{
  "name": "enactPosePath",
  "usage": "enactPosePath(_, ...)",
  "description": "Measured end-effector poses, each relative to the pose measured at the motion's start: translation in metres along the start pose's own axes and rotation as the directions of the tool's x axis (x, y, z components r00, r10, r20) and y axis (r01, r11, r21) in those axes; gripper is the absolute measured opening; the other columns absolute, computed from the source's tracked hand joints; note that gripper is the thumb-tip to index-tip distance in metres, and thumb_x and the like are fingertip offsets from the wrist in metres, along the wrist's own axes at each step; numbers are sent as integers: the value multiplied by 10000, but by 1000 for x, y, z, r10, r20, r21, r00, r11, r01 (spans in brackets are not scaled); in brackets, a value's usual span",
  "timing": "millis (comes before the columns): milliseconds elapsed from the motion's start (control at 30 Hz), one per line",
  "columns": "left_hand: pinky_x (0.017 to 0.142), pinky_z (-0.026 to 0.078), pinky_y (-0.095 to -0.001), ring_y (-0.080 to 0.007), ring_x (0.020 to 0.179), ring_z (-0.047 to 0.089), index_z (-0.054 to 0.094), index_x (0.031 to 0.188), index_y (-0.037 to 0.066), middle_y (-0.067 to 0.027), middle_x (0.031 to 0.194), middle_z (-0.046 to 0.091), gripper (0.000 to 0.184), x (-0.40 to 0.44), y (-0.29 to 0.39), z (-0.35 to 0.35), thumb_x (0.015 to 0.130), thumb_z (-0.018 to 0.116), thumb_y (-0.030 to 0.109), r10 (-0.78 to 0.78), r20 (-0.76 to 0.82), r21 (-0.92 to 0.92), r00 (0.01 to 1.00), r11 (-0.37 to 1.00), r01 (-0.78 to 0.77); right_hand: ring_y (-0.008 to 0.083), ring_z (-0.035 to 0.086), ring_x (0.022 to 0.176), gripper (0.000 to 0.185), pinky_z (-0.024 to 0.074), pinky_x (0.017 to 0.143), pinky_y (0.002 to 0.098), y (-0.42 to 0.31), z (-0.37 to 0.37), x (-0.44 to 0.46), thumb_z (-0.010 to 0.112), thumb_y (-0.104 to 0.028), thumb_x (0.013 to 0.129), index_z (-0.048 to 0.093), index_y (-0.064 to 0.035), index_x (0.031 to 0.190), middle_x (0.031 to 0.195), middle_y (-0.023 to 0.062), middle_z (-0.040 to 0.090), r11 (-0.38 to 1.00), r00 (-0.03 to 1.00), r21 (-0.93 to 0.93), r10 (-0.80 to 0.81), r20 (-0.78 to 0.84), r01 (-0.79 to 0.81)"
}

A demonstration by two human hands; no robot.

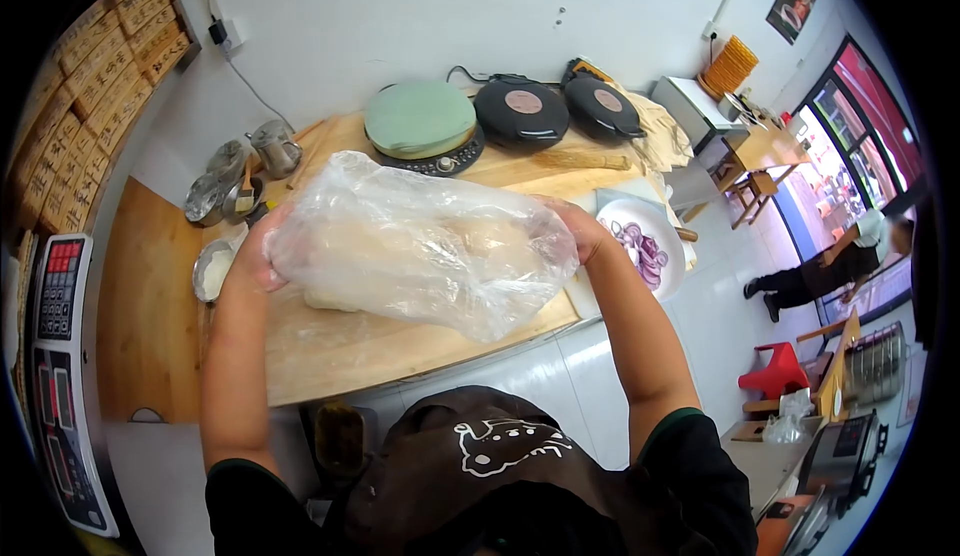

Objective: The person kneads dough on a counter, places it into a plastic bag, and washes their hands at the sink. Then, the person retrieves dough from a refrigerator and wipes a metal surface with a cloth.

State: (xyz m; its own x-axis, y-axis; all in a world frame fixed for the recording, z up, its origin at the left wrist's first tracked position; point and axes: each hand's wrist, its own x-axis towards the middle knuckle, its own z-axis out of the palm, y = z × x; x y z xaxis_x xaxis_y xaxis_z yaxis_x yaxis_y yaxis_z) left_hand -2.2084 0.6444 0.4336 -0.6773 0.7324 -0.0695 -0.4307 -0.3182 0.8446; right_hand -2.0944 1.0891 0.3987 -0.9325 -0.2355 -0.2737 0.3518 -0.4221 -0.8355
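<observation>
A crumpled, clear plastic sheet stretches between my two hands above the wooden table. Pale, dough-like lumps show blurred through it, with one edge peeking out below at the left. My left hand grips the left end of the plastic, its fingers partly covered by the film. At the other end my right hand is closed on the plastic, fingers mostly behind it. Whether this is a flat sheet or a bag I cannot tell.
Behind stand a green-lidded electric griddle and two black ones. A bowl of sliced red onion sits right; a bowl of white powder and metal pots sit left. A person stands far right.
</observation>
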Motion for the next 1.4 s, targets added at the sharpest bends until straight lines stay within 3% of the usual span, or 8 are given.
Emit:
enactPosePath(167, 785, 573, -334, -185, 931, 670, 562, 1222, -14, -107, 1064, 677, 408, 8, -5, 25, 988, 468, 307, -32, -287, -33, 957, 999, 24, 170, 668, 873, 284, 566, 752, 307, -5, -7, -8, 560, -171, 959, 592, -2, 1186, 1035, 94, 665, 1000, 999, -2, -24, -25, 24)
enactPosePath(267, 764, 547, -322, -198, 878, 663, 612, 1146, -7, -99, 959, 694, 426, -3, 7, 19, 946, 548, 363, -292, 49, 410, 955, 878, 247, 139, 656, 852, 295, 551, 725, 282, -17, -1, -25, 568, -233, 964, 608, -13, 1156, 997, 62, 664, 991, 993, -89, -103, -60, 98)
enactPosePath(367, 722, 508, -312, -206, 784, 635, 651, 1059, -1, -91, 846, 694, 425, 8, 6, 81, 898, 629, 392, -393, 90, 996, 915, 41, -80, 135, 649, 856, 405, 542, 726, 275, -35, 20, -52, 560, -349, 965, 608, -4, 1171, 1012, 79, 670, 965, 970, -242, -149, -193, 100)
enactPosePath(733, 640, 497, -337, -215, 696, 623, 646, 1039, -29, -103, 769, 649, 301, 60, -49, 7, 788, 480, -33, 360, -263, 875, 895, 481, 64, 329, 587, 1076, 339, 457, 908, 412, 14, 65, -65, 589, -372, 911, 678, -121, 1120, 1167, 162, 621, 205, 968, -978, 232, 90, 42)
enactPosePath(833, 1065, 376, -455, -333, 1130, 601, 652, 1098, 5, -185, 1058, 655, 377, 59, -62, -19, 744, 527, -36, 605, 135, 989, 785, -130, -70, 337, 627, 971, 237, 493, 811, 439, 24, 70, -66, 578, -280, 888, 687, -84, 966, 1111, 145, 636, 14, 998, -999, 59, -36, -37)
enactPosePath(967, 1153, 3, -642, -324, 1356, 400, 679, 1067, 55, -159, 1322, 550, 361, 52, -44, 40, 714, 609, 30, 143, 341, 801, 929, -562, -208, 315, 647, 945, 198, 508, 781, 426, 49, 38, -79, 568, -226, 857, 682, -75, 916, 1107, 128, 644, -192, 993, -979, -107, -44, -64)
enactPosePath(1233, 1156, -45, -626, -344, 1453, 190, 709, 936, 44, -202, 1457, 409, 353, 56, -50, 73, 656, 729, 256, 101, 113, 818, 988, -575, -35, 391, 287, 1407, 694, 273, 1118, 513, 82, 59, -72, 364, -634, 948, 670, -50, 1168, 1560, 184, 250, -93, 974, -971, 34, -222, -219)
enactPosePath(1400, 1148, -42, -623, -347, 1441, 215, 731, 899, 27, -212, 1472, 392, 458, 29, -7, 60, 747, 697, 457, 175, 84, 785, 981, -618, 43, 402, 440, 1284, 711, 347, 1077, 433, 73, 79, -16, 327, -576, 985, 742, -5, 901, 1407, 257, 456, 51, 983, -982, -1, -182, -182)
